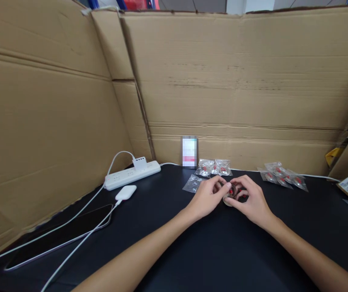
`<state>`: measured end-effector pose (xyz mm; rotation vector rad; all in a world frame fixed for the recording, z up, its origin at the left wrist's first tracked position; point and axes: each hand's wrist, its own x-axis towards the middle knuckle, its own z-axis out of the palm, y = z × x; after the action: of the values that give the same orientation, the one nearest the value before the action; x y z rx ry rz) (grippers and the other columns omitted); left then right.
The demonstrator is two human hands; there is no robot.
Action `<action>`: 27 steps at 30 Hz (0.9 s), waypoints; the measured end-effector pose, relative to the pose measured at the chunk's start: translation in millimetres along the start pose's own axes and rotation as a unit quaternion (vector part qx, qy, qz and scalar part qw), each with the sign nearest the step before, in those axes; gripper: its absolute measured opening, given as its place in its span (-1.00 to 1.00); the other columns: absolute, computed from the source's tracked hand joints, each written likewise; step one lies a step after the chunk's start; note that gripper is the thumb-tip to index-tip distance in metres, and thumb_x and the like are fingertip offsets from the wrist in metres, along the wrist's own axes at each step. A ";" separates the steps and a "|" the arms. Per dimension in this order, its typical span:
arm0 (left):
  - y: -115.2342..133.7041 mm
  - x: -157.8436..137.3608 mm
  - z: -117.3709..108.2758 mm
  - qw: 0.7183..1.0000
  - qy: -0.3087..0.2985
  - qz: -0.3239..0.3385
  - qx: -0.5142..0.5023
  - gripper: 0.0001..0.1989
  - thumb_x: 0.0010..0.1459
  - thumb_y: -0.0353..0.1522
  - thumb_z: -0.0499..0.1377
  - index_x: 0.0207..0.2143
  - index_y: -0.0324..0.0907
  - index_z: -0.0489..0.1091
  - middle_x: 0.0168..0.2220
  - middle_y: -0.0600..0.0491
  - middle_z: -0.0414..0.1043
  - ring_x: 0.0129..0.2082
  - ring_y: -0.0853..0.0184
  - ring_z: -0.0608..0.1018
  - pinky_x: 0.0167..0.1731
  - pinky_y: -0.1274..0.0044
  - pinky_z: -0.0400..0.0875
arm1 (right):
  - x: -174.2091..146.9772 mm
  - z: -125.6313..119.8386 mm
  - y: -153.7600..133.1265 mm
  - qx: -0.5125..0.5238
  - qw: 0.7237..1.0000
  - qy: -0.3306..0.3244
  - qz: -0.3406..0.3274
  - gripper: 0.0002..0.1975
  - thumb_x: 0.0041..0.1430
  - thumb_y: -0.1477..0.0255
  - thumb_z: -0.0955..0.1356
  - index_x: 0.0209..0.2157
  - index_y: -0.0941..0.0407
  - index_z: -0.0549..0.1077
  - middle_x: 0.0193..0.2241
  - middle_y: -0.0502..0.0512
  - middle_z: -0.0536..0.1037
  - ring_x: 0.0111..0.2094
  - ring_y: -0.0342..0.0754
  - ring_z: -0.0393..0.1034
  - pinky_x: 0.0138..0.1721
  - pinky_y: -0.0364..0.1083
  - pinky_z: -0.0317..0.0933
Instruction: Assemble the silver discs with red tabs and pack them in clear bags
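In the middle of the head view, a small round metallic-looking piece with red in it (231, 191) is pinched between both hands just above the black table. My left hand (206, 195) closes on it from the left with thumb and fingers. From the right, my right hand (250, 199) has its fingers curled round it, with the thumb at its lower edge. Fingers hide much of the piece, and its exact kind is unclear. An opened-looking clear plastic bag (193, 183) lies just behind my left hand.
Clear bags with round silvery and red pieces (213, 167) lie behind my hands, and more such bags (283, 176) lie to the right. A lit phone-like screen (189, 152) leans on the cardboard wall (237, 81). Leftward are a power strip (134, 175), a white charger pad (125, 192) and a dark tablet (61, 237).
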<state>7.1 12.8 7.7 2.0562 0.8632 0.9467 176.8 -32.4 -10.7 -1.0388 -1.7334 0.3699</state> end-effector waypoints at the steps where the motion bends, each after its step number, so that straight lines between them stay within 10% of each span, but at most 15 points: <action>1: 0.8 -1.2 1.4 1.000 -0.010 0.009 0.014 -0.71 0.18 -0.17 0.10 -0.32 -0.22 0.43 -0.52 0.10 0.39 -0.54 0.43 0.38 -0.53 0.61 0.22 | -0.3 0.7 -1.6 -0.005 1.000 -0.004 -0.008 -0.67 0.05 0.37 0.43 -0.12 0.06 0.42 -0.19 0.12 0.38 -0.32 -0.09 0.40 -0.42 -0.13 0.43; 14: -33.4 12.2 -17.3 0.979 -0.016 -0.009 0.203 -0.82 0.17 -0.33 0.08 -0.35 -0.22 0.45 -0.49 0.05 0.41 -0.47 0.33 0.42 -0.46 0.54 0.17 | 5.5 -42.9 48.0 -0.279 0.958 -0.069 0.022 -0.84 0.13 0.30 0.36 -0.38 0.11 0.49 -0.45 0.05 0.42 -0.47 -0.08 0.33 -0.44 -0.10 0.23; 27: -27.0 4.6 -20.6 0.926 -0.038 -0.011 0.374 -0.73 0.24 -0.25 0.05 -0.14 -0.18 0.43 -0.23 -0.13 0.46 -0.23 0.11 0.53 -0.30 0.43 0.32 | 7.0 -31.3 47.3 -0.132 0.987 -0.060 0.063 -0.83 0.13 0.35 0.32 -0.49 0.12 0.44 -0.61 -0.06 0.32 -0.57 -0.16 0.20 -0.52 -0.16 0.11</action>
<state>-14.7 37.2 -2.4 2.6810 1.3490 0.5492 225.7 -6.6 -25.0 -1.3444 -1.8645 0.2910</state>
